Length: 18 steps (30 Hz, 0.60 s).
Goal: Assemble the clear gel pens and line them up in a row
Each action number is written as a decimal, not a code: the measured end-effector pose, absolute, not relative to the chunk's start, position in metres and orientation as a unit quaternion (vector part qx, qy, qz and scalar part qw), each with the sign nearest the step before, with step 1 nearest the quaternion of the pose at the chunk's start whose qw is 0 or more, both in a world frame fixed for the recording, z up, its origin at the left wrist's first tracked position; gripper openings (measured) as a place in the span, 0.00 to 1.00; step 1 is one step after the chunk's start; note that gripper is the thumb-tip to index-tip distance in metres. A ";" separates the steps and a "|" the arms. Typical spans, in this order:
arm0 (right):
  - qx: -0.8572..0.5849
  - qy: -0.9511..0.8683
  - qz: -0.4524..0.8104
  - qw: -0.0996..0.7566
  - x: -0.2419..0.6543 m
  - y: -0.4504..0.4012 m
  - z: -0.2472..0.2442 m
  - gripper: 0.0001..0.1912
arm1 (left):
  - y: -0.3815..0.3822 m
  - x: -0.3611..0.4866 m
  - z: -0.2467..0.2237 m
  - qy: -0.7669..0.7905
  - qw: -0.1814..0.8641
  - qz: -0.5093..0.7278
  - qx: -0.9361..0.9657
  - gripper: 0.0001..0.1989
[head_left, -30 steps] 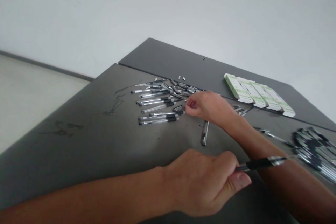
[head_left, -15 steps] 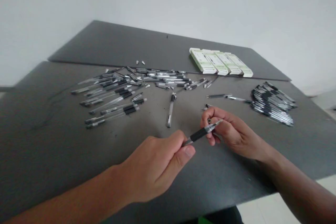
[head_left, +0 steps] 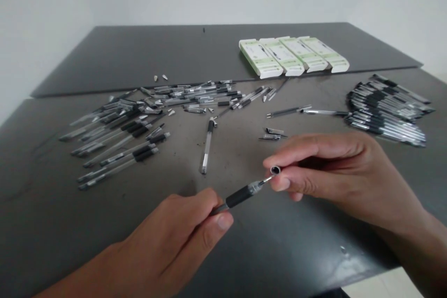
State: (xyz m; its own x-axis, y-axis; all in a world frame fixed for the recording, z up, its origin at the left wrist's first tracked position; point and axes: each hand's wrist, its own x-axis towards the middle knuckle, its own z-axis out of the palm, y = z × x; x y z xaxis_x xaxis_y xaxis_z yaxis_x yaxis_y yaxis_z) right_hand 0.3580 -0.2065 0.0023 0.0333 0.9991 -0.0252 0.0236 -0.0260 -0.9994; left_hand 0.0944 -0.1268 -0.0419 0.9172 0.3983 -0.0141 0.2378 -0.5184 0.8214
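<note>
My left hand [head_left: 178, 235] is at the bottom middle, gripping a clear gel pen [head_left: 242, 196] with a black rubber grip between thumb and fingers. A thin metal-tipped refill [head_left: 266, 180] sticks out of the pen's far end. My right hand [head_left: 335, 172] pinches a small dark round pen part [head_left: 275, 170] between thumb and forefinger, right at the refill's tip. The part's open end faces me. Behind the hands, a lone pen [head_left: 207, 146] lies on the dark table [head_left: 223, 237].
Several loose pens and small parts [head_left: 139, 121] spread across the table's middle and left. A neat heap of pens [head_left: 386, 111] lies at the right. Several green-and-white boxes [head_left: 293, 56] stand in a row at the back, on a second dark panel.
The view has swung level. The right hand has moved from the pen's clear barrel to a small dark part at the refill's tip, and the hands are slightly farther apart.
</note>
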 end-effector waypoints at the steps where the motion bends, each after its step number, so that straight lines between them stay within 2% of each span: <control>1: -0.518 -0.498 0.485 0.499 0.359 -0.206 0.003 0.13 | -0.127 0.095 -0.041 0.183 0.459 0.091 0.865 0.17; 8: -0.499 -0.551 0.461 0.483 0.367 -0.206 0.004 0.12 | -0.131 0.096 -0.037 0.219 0.463 0.114 0.851 0.18; 18: -0.517 -0.607 0.401 0.451 0.369 -0.205 0.004 0.11 | -0.126 0.096 -0.037 0.194 0.443 0.106 0.869 0.17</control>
State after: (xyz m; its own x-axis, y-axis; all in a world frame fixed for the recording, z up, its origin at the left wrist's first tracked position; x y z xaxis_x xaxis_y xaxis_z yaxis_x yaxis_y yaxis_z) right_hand 0.3691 -0.2048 0.0038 -0.0594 0.9892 0.1336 0.2657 0.1447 -0.9531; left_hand 0.0955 -0.1260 -0.0374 0.9024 0.4307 0.0124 0.2433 -0.5332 0.8103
